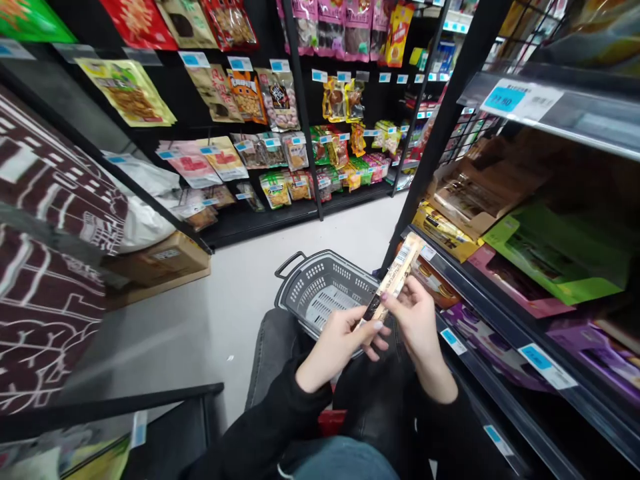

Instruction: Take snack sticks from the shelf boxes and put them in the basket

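Both my hands hold a long, narrow snack packet (397, 270), cream-coloured with a dark section and a barcode near its far end. My left hand (345, 337) grips its lower end between thumb and fingers. Higher up, my right hand (413, 317) pinches the packet from the right side. It tilts up and to the right, over the right part of a grey plastic shopping basket (320, 267). The basket sits just beyond my knees, and its visible inside holds nothing I can make out.
To the right, shelves hold a green display box (560, 247), a brown carton (490, 193) and yellow packets (443, 230). Hanging snack bags (277, 100) fill the black rack ahead. A cardboard box (160, 263) stands on the floor at left, near a maroon patterned panel (50, 287).
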`<move>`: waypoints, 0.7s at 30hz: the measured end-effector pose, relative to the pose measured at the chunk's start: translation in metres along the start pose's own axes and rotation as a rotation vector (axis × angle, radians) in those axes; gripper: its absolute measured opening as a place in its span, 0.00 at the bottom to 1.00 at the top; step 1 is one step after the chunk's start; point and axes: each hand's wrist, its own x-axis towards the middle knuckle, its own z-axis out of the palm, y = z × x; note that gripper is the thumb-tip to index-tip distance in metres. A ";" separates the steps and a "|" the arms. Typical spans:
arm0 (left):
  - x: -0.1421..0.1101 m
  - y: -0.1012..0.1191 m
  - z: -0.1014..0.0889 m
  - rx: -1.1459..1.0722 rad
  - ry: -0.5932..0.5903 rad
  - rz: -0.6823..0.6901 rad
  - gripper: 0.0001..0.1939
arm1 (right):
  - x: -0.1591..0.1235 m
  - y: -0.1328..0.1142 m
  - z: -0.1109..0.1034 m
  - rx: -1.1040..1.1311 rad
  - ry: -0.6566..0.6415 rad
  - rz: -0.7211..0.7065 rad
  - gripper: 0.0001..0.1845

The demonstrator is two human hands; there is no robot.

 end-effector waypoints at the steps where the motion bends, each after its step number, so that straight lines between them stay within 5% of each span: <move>1: -0.002 -0.002 0.001 -0.007 0.022 -0.008 0.17 | -0.005 0.003 0.001 -0.006 -0.032 0.024 0.15; 5: -0.008 -0.010 0.002 -0.055 0.048 -0.063 0.17 | -0.009 0.008 -0.002 -0.035 -0.064 0.069 0.14; 18: -0.031 -0.025 0.017 -0.076 -0.016 -0.127 0.15 | 0.019 -0.021 -0.024 0.153 0.352 -0.265 0.09; 21: -0.033 -0.029 0.014 -0.205 -0.120 -0.140 0.19 | 0.018 -0.023 -0.027 0.123 0.358 -0.278 0.10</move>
